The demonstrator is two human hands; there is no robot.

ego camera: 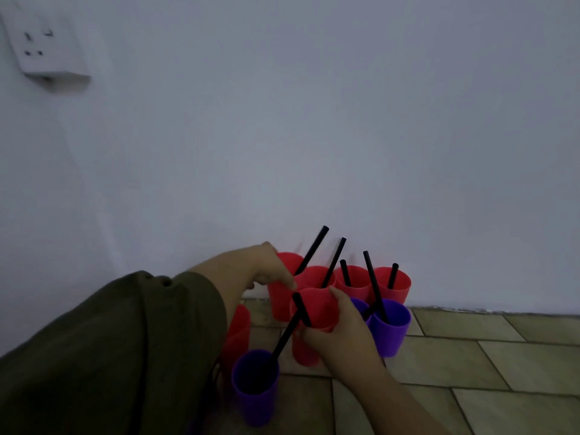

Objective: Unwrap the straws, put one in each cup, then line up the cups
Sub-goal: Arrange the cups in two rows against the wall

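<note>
Several red cups and purple cups stand on a tiled floor against a white wall, each with a black straw. My left hand (260,268) grips the leftmost red cup (282,296) in the back row. My right hand (342,331) holds a red cup (317,309) in front of that row, with a black straw (303,310) in it. To the right of the gripped cups stand two more red cups (354,279) by the wall. A purple cup (390,328) stands right of my right hand. Another purple cup (255,384) with a tilted straw (284,337) stands nearest to me.
The white wall (314,136) rises directly behind the cups. A white socket plate (47,45) hangs at the upper left. Greenish floor tiles (486,356) spread to the right. My dark green sleeve (110,356) fills the lower left. One red cup (238,331) sits partly behind that sleeve.
</note>
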